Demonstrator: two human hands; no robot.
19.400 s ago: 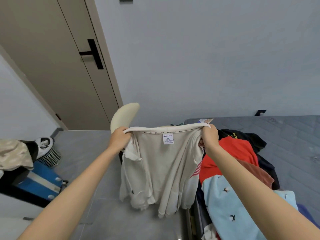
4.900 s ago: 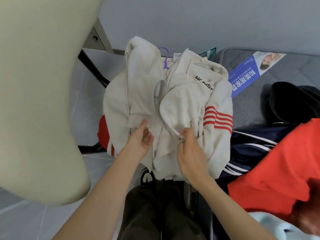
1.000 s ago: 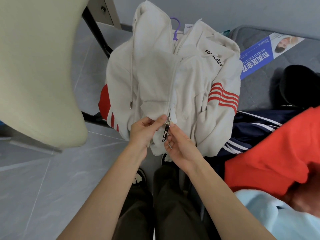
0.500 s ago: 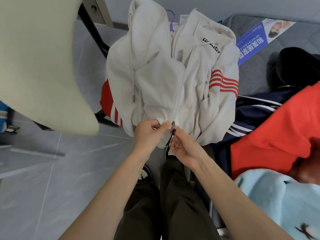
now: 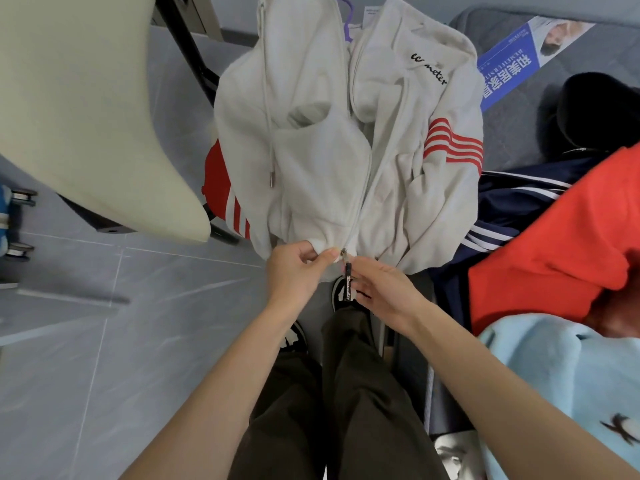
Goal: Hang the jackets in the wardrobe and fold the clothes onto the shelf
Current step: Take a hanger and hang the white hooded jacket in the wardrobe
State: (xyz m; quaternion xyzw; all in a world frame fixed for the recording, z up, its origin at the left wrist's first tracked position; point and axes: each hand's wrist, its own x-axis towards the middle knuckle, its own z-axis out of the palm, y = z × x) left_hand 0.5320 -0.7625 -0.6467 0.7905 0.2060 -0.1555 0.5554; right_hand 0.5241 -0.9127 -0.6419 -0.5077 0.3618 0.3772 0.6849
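White hooded jacket (image 5: 346, 140), red-striped at the sleeves, lies front-up at the corner of the bed (image 5: 519, 140), its hem toward the person. It sits between a cream chair (image 5: 86, 98) and a pile of clothes. A purple hanger (image 5: 347, 19) shows at the collar, so the garment is probably already mounted and is being closed so that it will not slip off in the wardrobe.

Left grip (image 5: 294, 271), a bare hand, pinches the left hem corner between thumb and forefinger. This appears meant to hold the fabric taut and steady the foot of the zipper. Right grip (image 5: 384, 292) has its fingers curled at the opposite hem edge, right by the slider. The black pull tab (image 5: 347, 284) hangs against those fingers; whether they clasp the tab or only the hem cannot be told. The two front panels meet only at the bottom.

Judged step: seating the zipper before drawing it up. To the right wait a navy striped garment (image 5: 512, 202), a red garment (image 5: 554, 244) and a pale blue garment (image 5: 571, 393).
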